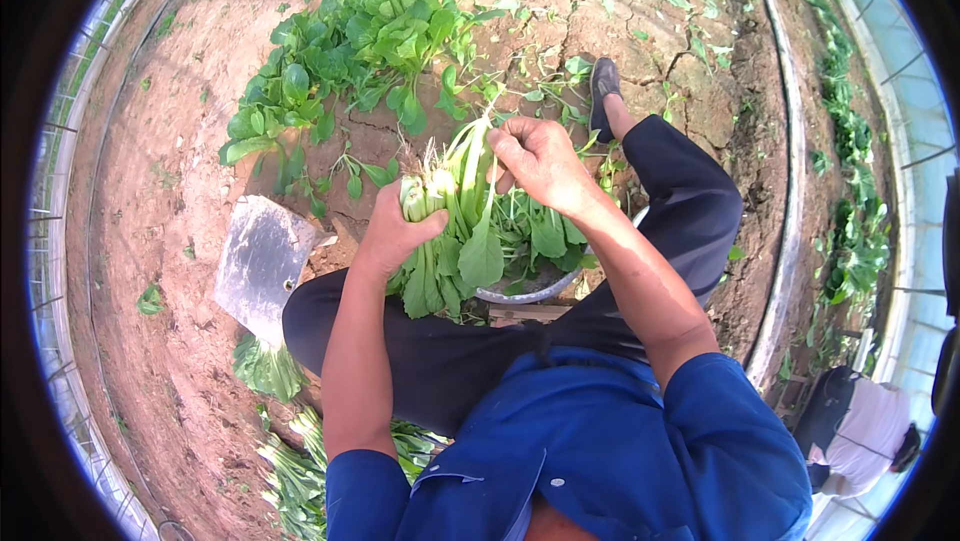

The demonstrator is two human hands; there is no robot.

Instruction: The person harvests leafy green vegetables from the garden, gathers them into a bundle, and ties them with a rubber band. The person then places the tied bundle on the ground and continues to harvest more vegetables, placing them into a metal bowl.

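My left hand (401, 226) grips a bunch of leafy greens (431, 199) by its pale stems. The root ends point up and away, and the broad leaves hang down towards my lap. Beside the bunch, my right hand (536, 158) pinches a single green plant (478, 166) near its root end, thumb against fingers. That plant lies against the right side of the bunch. Below both hands, a round basin (536, 293) stands between my legs with loose leaves (540, 229) in it. Its far rim is mostly hidden by leaves and my right forearm.
A large heap of uprooted greens (360, 45) lies ahead on cracked soil. A flat, worn board (266, 259) is by my left knee. Trimmed bunches (296, 473) lie behind at left. Hoses (784, 166) run lengthwise. Another person (855, 428) is at far right.
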